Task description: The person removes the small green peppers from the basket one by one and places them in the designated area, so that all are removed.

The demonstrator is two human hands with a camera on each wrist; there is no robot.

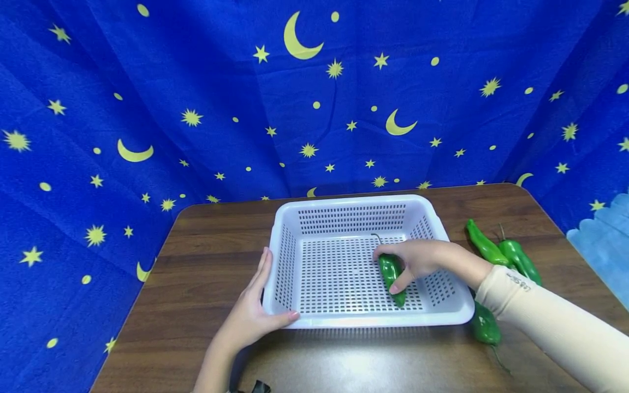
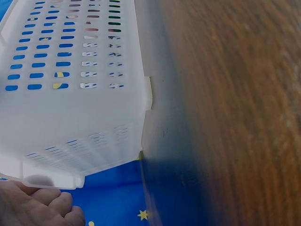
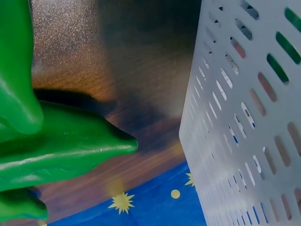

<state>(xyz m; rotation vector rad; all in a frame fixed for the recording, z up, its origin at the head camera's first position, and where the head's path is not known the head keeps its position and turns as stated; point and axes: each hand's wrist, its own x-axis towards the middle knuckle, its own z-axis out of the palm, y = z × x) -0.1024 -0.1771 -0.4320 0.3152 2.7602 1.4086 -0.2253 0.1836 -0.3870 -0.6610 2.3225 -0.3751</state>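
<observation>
A white slotted plastic basket (image 1: 373, 321) stands on the table. My left hand (image 1: 248, 315) grips its near left corner, thumb over the front rim and fingers along the outer left side. In the left wrist view, fingers of the left hand (image 2: 44, 206) show beneath the basket's rim (image 2: 51, 178). Inside the basket, toward its right side, my right hand (image 1: 417, 259) holds a green pepper (image 1: 390, 271) between thumb and fingers. The pepper's stem points away from me and its tip toward me, low over the basket's floor. The right wrist view does not show this hand.
Right of the basket lie more green peppers: two together (image 1: 485, 244) beyond the right forearm, and one (image 1: 485, 326) by the near right corner, partly hidden. The right wrist view shows several peppers (image 3: 66, 146) beside the basket. A blue star-patterned cloth (image 1: 221, 82) hangs behind the table (image 1: 196, 262).
</observation>
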